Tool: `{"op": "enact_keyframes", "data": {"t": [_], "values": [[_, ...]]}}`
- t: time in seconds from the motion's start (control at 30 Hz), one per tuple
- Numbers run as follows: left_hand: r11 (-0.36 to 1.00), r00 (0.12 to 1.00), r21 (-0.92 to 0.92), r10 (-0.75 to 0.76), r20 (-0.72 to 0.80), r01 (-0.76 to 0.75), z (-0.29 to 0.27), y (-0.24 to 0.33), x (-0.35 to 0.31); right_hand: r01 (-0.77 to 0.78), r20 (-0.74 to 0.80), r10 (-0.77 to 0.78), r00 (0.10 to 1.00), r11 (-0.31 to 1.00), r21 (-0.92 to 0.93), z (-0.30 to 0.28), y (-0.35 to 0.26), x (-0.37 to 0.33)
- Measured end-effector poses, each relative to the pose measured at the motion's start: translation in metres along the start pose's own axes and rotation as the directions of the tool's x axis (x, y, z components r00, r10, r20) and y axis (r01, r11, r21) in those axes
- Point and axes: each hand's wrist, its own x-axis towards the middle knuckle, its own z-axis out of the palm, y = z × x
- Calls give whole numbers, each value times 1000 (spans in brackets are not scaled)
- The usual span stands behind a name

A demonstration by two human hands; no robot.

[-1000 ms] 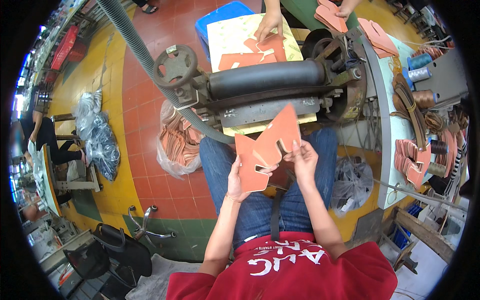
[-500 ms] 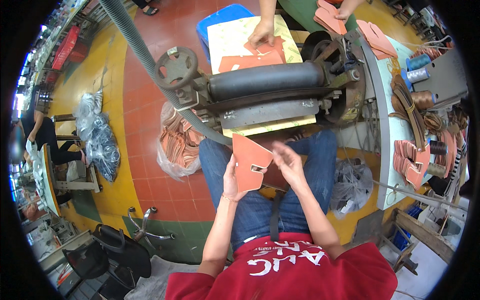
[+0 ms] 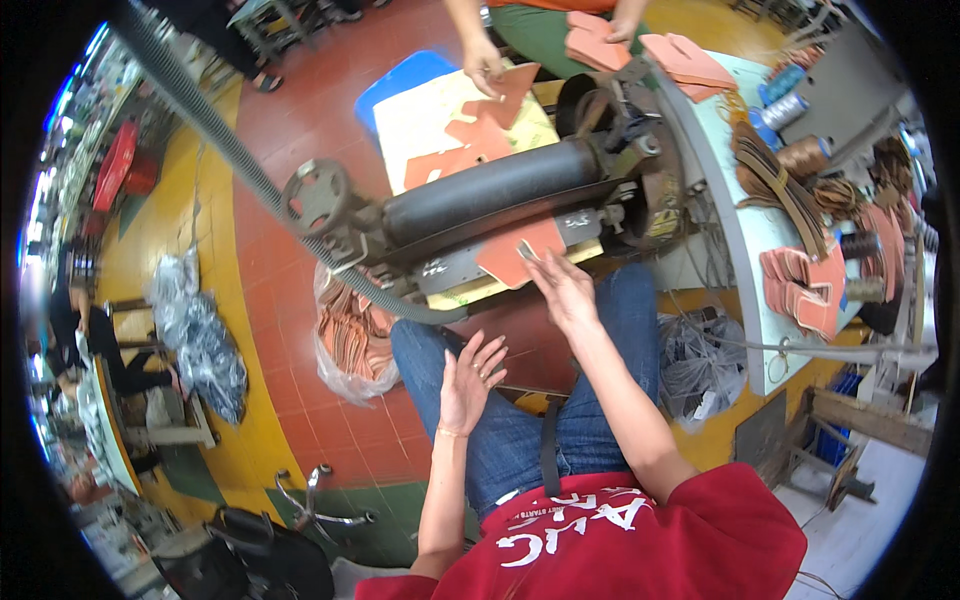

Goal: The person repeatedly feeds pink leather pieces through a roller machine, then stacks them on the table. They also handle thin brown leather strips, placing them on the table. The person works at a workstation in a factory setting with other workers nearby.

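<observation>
A flat salmon-coloured cut piece (image 3: 513,252), apparently leather, with a notch in one edge, lies across the metal feed plate (image 3: 450,272) of a roller machine. My right hand (image 3: 567,292) has its fingertips at the notched edge of that piece, pinching it; the thumb's hold is partly hidden. Over my lap, my left hand (image 3: 470,383) is held up with spread fingers and nothing in it. Just beyond the plate runs the dark roller (image 3: 490,188). More salmon pieces (image 3: 455,160) lie on a pale board (image 3: 400,145) on the roller's far side.
Across the machine, a co-worker's hand (image 3: 484,66) handles a piece, and their other hand holds a stack (image 3: 597,42). A handwheel (image 3: 317,190) and grey hose (image 3: 215,140) stand left. At right, a table (image 3: 765,345) bears thread spools and piece stacks. A bag of pieces (image 3: 350,335) sits left.
The piece has gone from my left hand onto the feed plate, with my right hand at its edge. My left hand has opened. The co-worker's hand has lifted a piece. The view has shifted.
</observation>
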Motion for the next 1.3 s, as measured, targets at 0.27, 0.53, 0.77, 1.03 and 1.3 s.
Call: {"op": "enact_keyframes", "data": {"t": [0.27,0.53,0.77,1.03,1.3], "values": [[999,999,-39,-6,-33,5,-9,-11,3,-44,4,54,999,853,-519,-27,31,-39],[988,994,115,-106,-13,106,-5,-22,10,-199,25,364,931,564,-801,-102,37,-74],[959,985,232,-173,12,166,16,-27,19,-255,21,320,947,790,-557,-127,-37,-110],[857,943,437,-327,55,271,50,-44,38,-94,-242,-155,958,628,-772,-198,-235,-238],[718,924,657,-374,86,230,96,-57,44,322,-346,-741,576,594,-737,-210,-326,-256]]}}
